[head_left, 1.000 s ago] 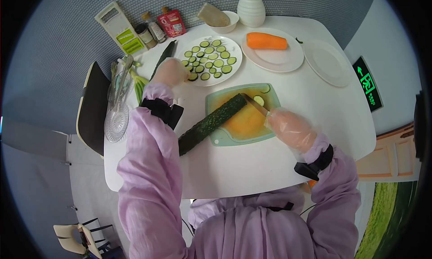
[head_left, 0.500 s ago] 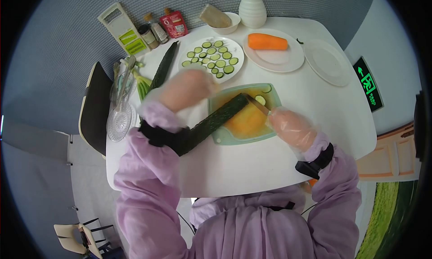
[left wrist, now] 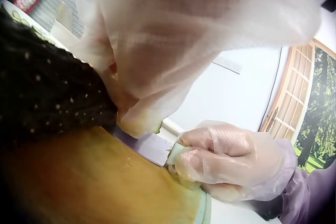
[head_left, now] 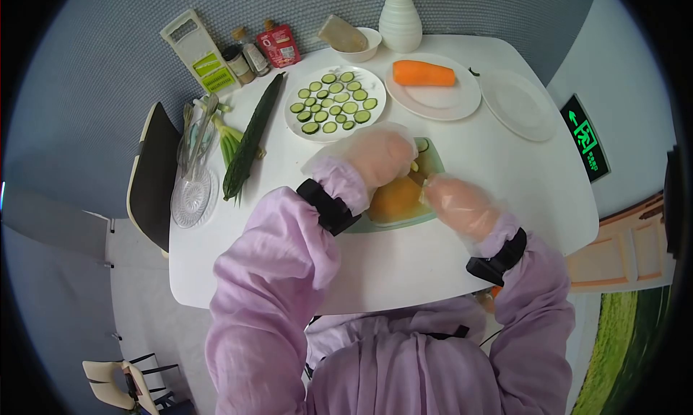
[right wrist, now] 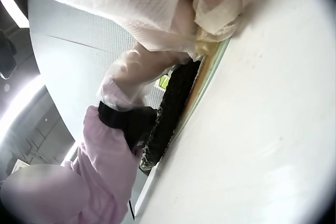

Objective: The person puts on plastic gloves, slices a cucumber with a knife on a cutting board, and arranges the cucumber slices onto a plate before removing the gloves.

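Observation:
The left hand (head_left: 379, 155), in a clear plastic glove, reaches over the cutting board (head_left: 404, 226). Its fingertips pinch a cucumber slice (head_left: 414, 167) right beside the blade; the glove hides most of this slice. A thick, dark cucumber (left wrist: 52, 82) lies on the board under the left hand and forearm, hidden in the head view but plain in the right wrist view. The gloved right hand (head_left: 463, 207) grips a knife by its pale green handle (left wrist: 176, 153), with the blade (left wrist: 149, 148) low over the board at the cucumber's cut end.
A plate of cucumber slices (head_left: 371, 126) stands behind the board. Another plate (head_left: 433, 108) bears a peeled carrot (head_left: 424, 73); a bare plate (head_left: 518, 105) is at right. A second cucumber (head_left: 254, 137), scallions (head_left: 229, 144) and a glass dish (head_left: 193, 197) lie at left.
The left hand has moved from the slice plate, right and toward the body, to the board by the knife. The right hand and knife have stayed nearly still.

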Demonstrator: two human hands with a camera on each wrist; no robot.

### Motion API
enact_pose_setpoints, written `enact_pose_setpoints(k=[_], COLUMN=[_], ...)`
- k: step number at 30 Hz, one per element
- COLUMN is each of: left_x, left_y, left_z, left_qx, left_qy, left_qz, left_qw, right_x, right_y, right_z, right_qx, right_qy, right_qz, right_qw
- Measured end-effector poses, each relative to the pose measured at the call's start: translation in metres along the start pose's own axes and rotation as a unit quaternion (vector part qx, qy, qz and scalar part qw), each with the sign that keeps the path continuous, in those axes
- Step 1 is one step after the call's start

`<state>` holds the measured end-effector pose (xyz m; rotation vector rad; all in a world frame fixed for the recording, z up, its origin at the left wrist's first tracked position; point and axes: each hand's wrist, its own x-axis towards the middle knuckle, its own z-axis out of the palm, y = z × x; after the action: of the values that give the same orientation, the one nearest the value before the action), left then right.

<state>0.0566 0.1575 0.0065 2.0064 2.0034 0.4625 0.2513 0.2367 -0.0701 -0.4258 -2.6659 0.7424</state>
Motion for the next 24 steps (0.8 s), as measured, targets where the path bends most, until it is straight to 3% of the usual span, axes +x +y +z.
enact_pose_setpoints(k=[5,7,8,10,12,16,19,21,24], left_x=[0.001,0.002,0.001,-0.002,-0.009,-0.023,-0.044,-0.053,-0.063], left_y=[-0.012,-0.007,0.004,0.007,-0.005,0.001,0.003,0.016,0.005], left_z=[0.001,-0.003,-0.012,-0.014,-0.008,-0.016,-0.013,-0.016,-0.005], left_qx=[-0.041,-0.057,-0.013,0.032,0.096,0.114,0.037,-0.044,-0.087], left_qy=[0.003,-0.004,-0.032,-0.061,0.066,0.034,0.076,0.019,0.037], left_qz=[0.038,0.047,0.008,-0.031,0.111,0.110,0.151,0.036,0.070], left_qw=[0.998,0.997,0.999,0.997,0.987,0.987,0.985,0.998,0.993], right_x=[-0.005,-0.014,-0.014,-0.010,-0.002,0.007,0.005,0.004,-0.003], right_y=[0.015,0.043,0.041,0.029,0.003,-0.014,-0.017,-0.022,-0.008], right_z=[0.009,0.022,0.022,0.019,0.001,-0.013,-0.017,-0.024,-0.019], right_qx=[0.001,-0.040,-0.040,0.006,-0.008,-0.027,-0.020,-0.015,0.009], right_qy=[0.027,-0.099,-0.099,0.019,0.000,-0.050,-0.055,-0.057,-0.025], right_qz=[-0.017,0.041,0.041,0.000,0.002,0.021,0.015,0.027,0.030], right_qw=[1.000,0.993,0.993,1.000,1.000,0.998,0.998,0.998,0.999])
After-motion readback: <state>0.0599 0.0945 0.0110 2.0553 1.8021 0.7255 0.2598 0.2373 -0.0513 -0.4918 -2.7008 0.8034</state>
